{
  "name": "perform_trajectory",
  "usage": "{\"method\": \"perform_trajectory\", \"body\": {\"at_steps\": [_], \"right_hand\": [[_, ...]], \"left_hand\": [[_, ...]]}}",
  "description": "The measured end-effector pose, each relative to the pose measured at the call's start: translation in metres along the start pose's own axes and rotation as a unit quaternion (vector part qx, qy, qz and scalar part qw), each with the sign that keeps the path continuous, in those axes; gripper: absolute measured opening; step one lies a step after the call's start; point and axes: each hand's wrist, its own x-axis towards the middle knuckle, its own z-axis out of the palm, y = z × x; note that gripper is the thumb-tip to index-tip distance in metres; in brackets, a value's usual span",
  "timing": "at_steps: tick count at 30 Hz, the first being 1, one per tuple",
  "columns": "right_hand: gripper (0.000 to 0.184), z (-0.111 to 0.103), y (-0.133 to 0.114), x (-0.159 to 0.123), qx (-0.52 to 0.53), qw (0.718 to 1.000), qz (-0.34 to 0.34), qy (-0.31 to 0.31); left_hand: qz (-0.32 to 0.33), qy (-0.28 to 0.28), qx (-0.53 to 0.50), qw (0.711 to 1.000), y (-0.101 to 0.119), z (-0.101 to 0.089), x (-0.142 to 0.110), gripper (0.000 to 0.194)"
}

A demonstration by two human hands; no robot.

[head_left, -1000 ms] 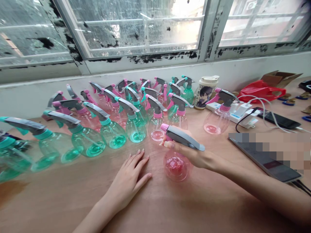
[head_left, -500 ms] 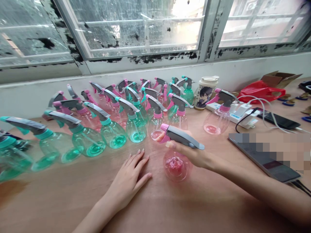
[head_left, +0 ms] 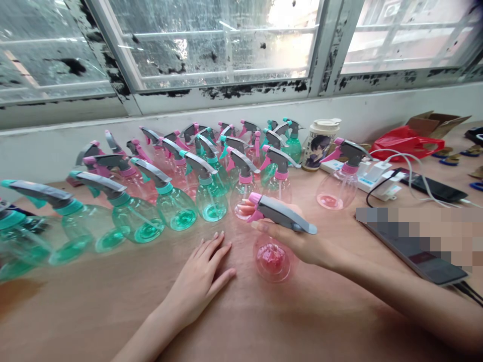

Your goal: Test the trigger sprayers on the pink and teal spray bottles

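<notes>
A clear pink spray bottle [head_left: 273, 261] with a grey and pink trigger head stands in front of me. My right hand [head_left: 290, 239] is around its neck, just under the head, with the thumb on the near side and the fingertips showing past the pink trigger. The palm side is hidden behind the head. To the left of it, my left hand [head_left: 204, 274] lies flat on the wooden table [head_left: 113, 311], fingers spread and holding nothing. Beyond both hands, green spray bottles [head_left: 177, 211] and pink spray bottles [head_left: 277, 188] stand in close rows.
One pink spray bottle [head_left: 337, 191] stands apart at right. Near it are a lidded cup [head_left: 320, 146], a power strip [head_left: 377, 183] with cables and a dark phone [head_left: 433, 186]. A red plastic bag [head_left: 403, 143] and a cardboard box [head_left: 437, 123] lie behind. A larger dark device [head_left: 411, 246] is nearer.
The fingers of my right hand have stretched out a little past the trigger, and the hand sits slightly lower on the neck. The bottle and my left hand stay put.
</notes>
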Motion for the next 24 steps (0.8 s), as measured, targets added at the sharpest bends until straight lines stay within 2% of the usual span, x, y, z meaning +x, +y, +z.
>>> {"method": "perform_trajectory", "body": {"at_steps": [6,13,20,24], "right_hand": [[0.042,-0.0004,0.0008,-0.0001,0.004,1.0,-0.004,0.002],[0.032,-0.0023,0.0025,0.0001,-0.009,1.0,-0.015,-0.007],[0.009,-0.0047,0.0008,0.0015,-0.07,0.997,-0.018,-0.001],[0.016,-0.0046,-0.0001,0.0024,-0.095,0.995,-0.013,-0.005]], "left_hand": [[0.001,0.0,0.001,1.0,-0.0005,0.0,0.0001,0.053],[0.003,0.001,0.006,1.0,-0.0004,0.0015,0.0001,0.053],[0.001,-0.002,0.009,1.0,-0.001,0.0011,0.0005,0.054],[0.002,-0.005,0.009,1.0,-0.0008,0.001,0.0004,0.055]]}}
